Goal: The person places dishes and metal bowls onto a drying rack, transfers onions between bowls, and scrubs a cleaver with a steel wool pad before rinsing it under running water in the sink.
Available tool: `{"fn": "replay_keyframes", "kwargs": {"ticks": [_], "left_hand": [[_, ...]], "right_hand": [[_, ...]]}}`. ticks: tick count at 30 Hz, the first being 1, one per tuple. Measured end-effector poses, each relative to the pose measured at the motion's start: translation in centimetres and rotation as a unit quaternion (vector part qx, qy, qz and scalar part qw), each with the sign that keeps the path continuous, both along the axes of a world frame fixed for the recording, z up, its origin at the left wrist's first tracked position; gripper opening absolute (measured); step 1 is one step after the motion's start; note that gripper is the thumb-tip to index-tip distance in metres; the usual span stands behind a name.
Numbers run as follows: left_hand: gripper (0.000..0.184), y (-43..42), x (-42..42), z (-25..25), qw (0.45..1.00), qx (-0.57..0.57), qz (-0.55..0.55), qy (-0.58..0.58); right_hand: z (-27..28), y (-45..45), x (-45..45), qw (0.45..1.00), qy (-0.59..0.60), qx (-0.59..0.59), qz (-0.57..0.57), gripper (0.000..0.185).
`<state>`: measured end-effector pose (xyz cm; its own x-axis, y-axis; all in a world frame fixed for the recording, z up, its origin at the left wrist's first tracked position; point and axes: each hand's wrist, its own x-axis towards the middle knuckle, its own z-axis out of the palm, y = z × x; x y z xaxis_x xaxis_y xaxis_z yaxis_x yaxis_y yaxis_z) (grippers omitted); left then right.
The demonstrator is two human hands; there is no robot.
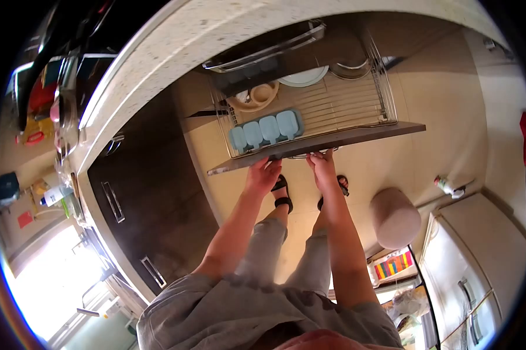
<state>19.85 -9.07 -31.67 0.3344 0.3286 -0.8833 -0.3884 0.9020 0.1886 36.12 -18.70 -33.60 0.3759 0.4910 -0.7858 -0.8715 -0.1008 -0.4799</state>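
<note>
An open drawer with a dark front panel (327,142) and a wire rack (345,105) stands pulled out before me. My left hand (265,174) is at the panel's outer face, left of the metal handle, its fingers partly hidden by the panel edge. At the handle (301,156), my right hand (322,165) has its fingers curled round the bar. Inside the rack lie a light blue lidded tray (267,130) with several compartments, a beige divided dish (263,95), a pale plate (305,76) and a metal bowl (350,70).
Above the drawer runs a speckled countertop (152,64). Dark cabinets (152,175) with metal handles are at the left. A round beige stool (395,218) stands on the floor at the right, near a white refrigerator (458,262). A bottle (450,186) lies by the wall.
</note>
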Motion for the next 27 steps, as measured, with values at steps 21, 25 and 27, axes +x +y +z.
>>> {"fn": "replay_keyframes", "kwargs": {"ticks": [21, 25, 27], "left_hand": [[0.049, -6.7, -19.6, 12.6, 0.968, 0.088, -0.201, 0.123], [0.048, -8.1, -22.5, 13.6, 0.975, 0.099, -0.155, 0.121], [0.046, -8.3, -23.1, 14.4, 0.976, 0.103, -0.143, 0.13]], "right_hand": [[-0.2, 20.4, 0.7, 0.994, -0.007, 0.11, 0.012, 0.058], [-3.8, 21.8, 2.8, 0.992, 0.021, 0.12, -0.012, 0.041], [-6.7, 22.3, 4.2, 0.992, 0.018, 0.126, -0.009, 0.037]]}}
